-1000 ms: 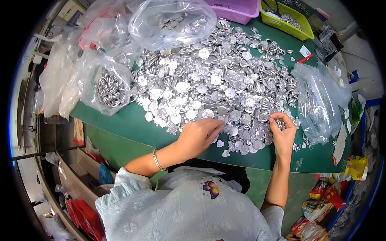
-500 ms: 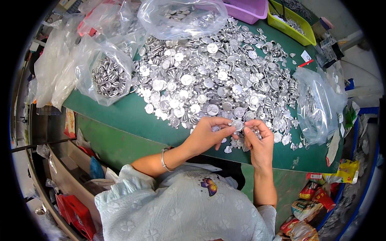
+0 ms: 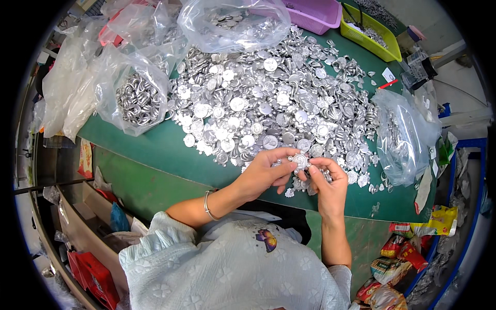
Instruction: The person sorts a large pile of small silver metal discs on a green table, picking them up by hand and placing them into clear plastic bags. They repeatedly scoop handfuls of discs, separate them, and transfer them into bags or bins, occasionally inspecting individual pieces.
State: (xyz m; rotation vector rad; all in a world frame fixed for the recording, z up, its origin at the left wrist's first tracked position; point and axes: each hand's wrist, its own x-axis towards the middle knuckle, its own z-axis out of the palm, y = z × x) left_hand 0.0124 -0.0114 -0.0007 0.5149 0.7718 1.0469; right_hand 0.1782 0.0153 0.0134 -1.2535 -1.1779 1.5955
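Between the thumb and fingers of my left hand point(image 3: 264, 170) is a round silver coin-shaped charm point(image 3: 299, 161), its patterned face up and small beads around its rim. Another small silver piece shows in the curl of that hand's fingers. My right hand point(image 3: 331, 187) is closed, its thumb tip close to the charm's right edge; silver pieces show among its fingers. How many they are is hidden. Just beyond both hands spreads a large heap of silver metal charms point(image 3: 248, 111), some round and flat, others curved.
The heap lies on a green tabletop point(image 3: 139, 160). Clear plastic bags hold metal parts at left point(image 3: 139, 101), at the back point(image 3: 232, 26) and at right point(image 3: 400, 139). Behind stand a purple basket point(image 3: 318, 18) and a yellow-green basket point(image 3: 369, 36). A red pen point(image 3: 388, 83) lies far right.
The charm has tilted and come slightly down and left, showing its face more fully. My right fingertips have moved off its upper right edge. The whole view has shifted a little.
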